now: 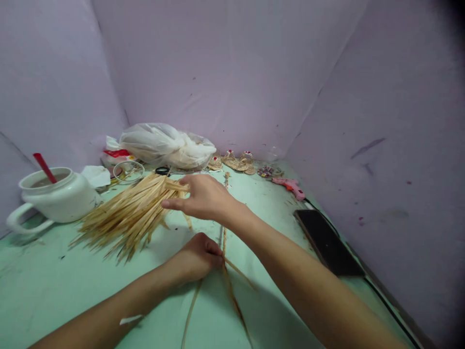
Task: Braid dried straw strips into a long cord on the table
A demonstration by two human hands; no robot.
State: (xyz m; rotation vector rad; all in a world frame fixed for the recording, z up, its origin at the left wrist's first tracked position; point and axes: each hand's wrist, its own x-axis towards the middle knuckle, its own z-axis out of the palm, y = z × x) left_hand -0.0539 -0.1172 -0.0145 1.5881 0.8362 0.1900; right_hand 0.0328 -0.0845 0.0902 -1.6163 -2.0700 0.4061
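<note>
My right hand (203,196) reaches left across the green table (54,291) and touches the near end of a bundle of dry straw strips (127,213); its fingers rest on the strips. My left hand (199,254) is closed on a thin plaited straw cord (225,232) that runs away from me toward the back. Several loose strands (232,295) trail from that hand toward me.
A white pot with a red spoon (54,196) stands at the left. At the back lie a plastic bag (167,145), a glass bowl (128,171), scissors (163,170), small woven straw pieces (238,162) and a pink glue gun (290,186). A dark phone (327,242) lies at the right.
</note>
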